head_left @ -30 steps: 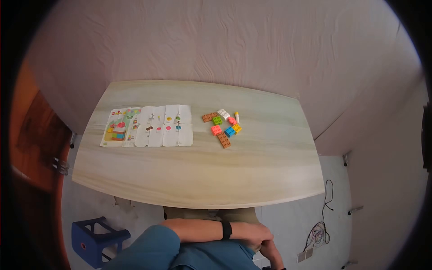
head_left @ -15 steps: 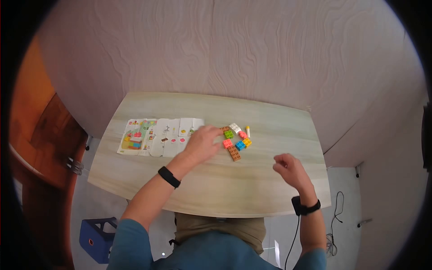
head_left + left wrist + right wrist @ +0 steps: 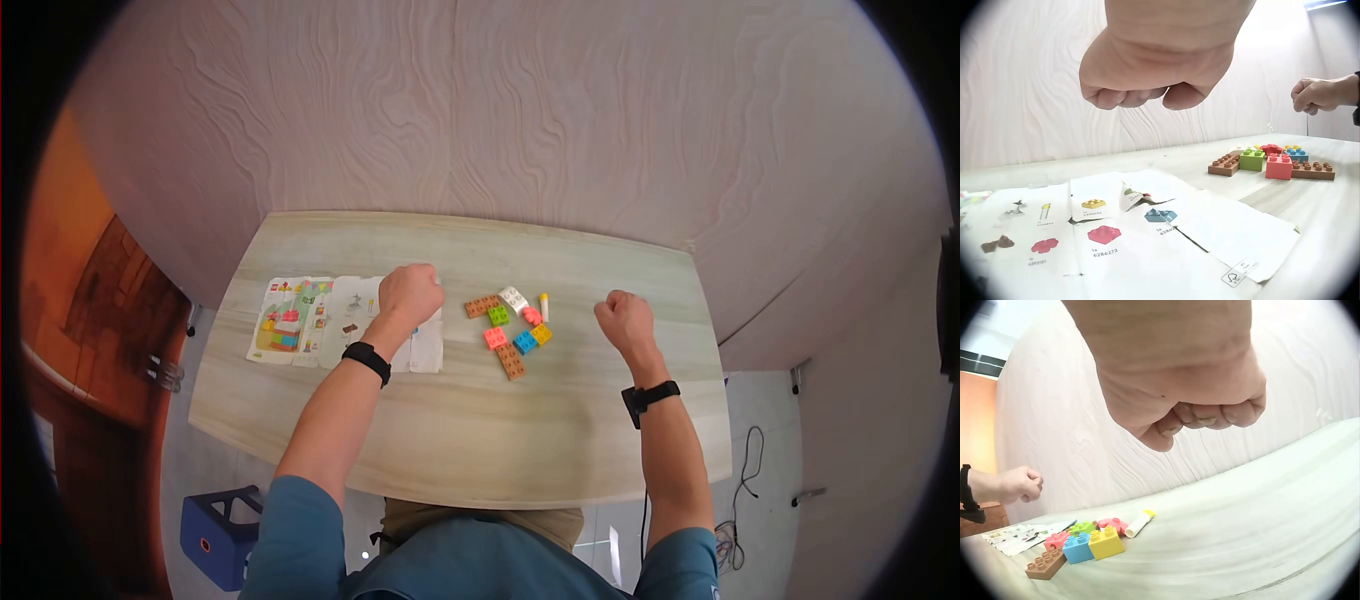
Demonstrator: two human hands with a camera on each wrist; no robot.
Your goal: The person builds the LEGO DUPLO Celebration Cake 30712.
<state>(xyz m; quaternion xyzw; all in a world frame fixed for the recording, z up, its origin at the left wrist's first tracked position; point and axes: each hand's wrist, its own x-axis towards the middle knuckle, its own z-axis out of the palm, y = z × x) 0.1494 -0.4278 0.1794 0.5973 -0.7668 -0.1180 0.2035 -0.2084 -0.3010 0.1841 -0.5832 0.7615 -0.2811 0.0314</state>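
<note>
My left hand [image 3: 410, 293] is held as a fist over the right part of a creased paper instruction sheet [image 3: 425, 352], covering some of its printed pictures. The left wrist view shows its fingers curled, with a gap between hand and paper. On the right, my other hand [image 3: 627, 322] is likewise a fist above the table, beside a group of toy building bricks. That group has two brown bricks [image 3: 510, 362], a green brick [image 3: 498, 315], a white brick [image 3: 513, 297], a pink brick [image 3: 494, 338], a blue brick [image 3: 525, 343], a yellow brick [image 3: 1107, 544], a red flower-shaped piece [image 3: 532, 316] and a candle piece [image 3: 544, 308].
The pale wood-grain table [image 3: 460, 440] has a curved front edge close to my body. A patterned wall [image 3: 480, 120] stands behind it. On the floor are a blue stool [image 3: 215, 545] at left and a black cable [image 3: 748, 470] at right.
Both hands came up from my lap to over the table. Since half a second ago, the left hand has moved away from the bricks, leftward over the sheet; both are now fists.
</note>
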